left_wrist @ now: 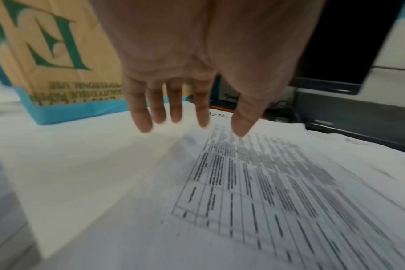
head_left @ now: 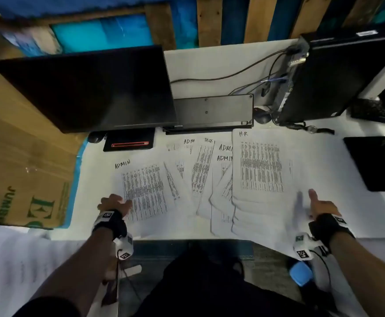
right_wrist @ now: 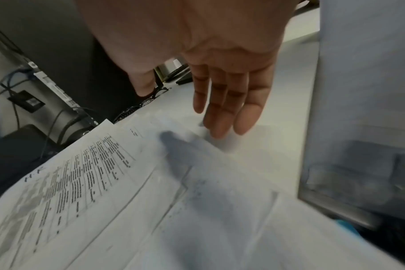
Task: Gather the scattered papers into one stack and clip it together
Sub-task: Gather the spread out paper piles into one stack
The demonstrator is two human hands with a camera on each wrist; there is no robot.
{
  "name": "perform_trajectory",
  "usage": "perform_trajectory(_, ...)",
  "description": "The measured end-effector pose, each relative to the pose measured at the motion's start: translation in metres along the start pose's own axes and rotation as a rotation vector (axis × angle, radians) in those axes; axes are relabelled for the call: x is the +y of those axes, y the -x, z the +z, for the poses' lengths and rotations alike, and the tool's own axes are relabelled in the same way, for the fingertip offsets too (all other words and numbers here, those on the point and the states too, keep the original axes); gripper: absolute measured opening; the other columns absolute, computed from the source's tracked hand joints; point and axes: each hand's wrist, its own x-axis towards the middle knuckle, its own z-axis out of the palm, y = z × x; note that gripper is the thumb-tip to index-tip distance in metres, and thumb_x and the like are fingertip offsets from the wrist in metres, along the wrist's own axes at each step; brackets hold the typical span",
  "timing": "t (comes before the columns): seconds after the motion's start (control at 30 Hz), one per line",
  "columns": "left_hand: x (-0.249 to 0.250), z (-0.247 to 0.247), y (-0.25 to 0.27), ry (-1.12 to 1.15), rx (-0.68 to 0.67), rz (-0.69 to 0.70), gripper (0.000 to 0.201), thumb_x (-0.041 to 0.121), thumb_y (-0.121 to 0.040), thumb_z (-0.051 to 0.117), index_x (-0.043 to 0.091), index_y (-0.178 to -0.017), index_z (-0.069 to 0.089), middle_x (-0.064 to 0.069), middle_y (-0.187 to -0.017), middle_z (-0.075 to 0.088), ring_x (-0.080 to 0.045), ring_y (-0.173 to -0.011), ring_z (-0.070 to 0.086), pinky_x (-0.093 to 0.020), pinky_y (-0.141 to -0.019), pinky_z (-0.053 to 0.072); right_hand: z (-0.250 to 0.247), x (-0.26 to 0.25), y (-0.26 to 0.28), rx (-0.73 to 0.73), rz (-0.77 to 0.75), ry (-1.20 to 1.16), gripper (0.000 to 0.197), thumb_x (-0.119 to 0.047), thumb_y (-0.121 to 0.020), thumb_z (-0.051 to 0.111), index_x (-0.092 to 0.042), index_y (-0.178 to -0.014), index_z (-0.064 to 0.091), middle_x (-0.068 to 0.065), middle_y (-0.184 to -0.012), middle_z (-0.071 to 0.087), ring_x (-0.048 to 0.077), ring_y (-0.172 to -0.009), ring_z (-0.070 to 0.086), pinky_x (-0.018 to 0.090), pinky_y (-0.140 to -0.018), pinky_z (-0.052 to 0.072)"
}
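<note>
Several printed sheets lie fanned across the white desk (head_left: 324,152). An "ADMIN" sheet (head_left: 143,191) is at the left, overlapping sheets (head_left: 200,170) fill the middle, and an "H-R" sheet (head_left: 262,165) tops a pile at the right. My left hand (head_left: 115,203) is at the ADMIN sheet's near left edge. Its fingers (left_wrist: 204,118) are straight and spread just above that sheet (left_wrist: 266,182), holding nothing. My right hand (head_left: 319,205) is by the near right edge of the H-R pile. That hand (right_wrist: 220,102) is also open over the H-R sheet (right_wrist: 86,173) and bare desk, blurred by motion.
A dark monitor (head_left: 84,88) and its base (head_left: 129,140) stand behind the papers, beside an upturned keyboard (head_left: 212,110), a mouse (head_left: 262,117) and a computer case (head_left: 324,76) with cables. A cardboard box (head_left: 22,156) borders the left. A black pad (head_left: 374,163) lies at the right.
</note>
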Motion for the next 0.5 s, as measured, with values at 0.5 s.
perform_trajectory(0.5,0.058,0.021,-0.045,0.273,-0.047,-0.247,0.121,0.05,-0.058,0.086,0.004,-0.145,0.017,-0.017,-0.154,0.016,-0.039,-0.141,0.027,-0.059,-0.106,0.033,0.058,-0.058,0.038,-0.049,0.09,0.135,0.086,-0.032,-0.062,0.087,-0.001,-0.125,0.038,0.022,-0.117,0.057,0.039,-0.095,0.059,0.043,-0.085,0.049)
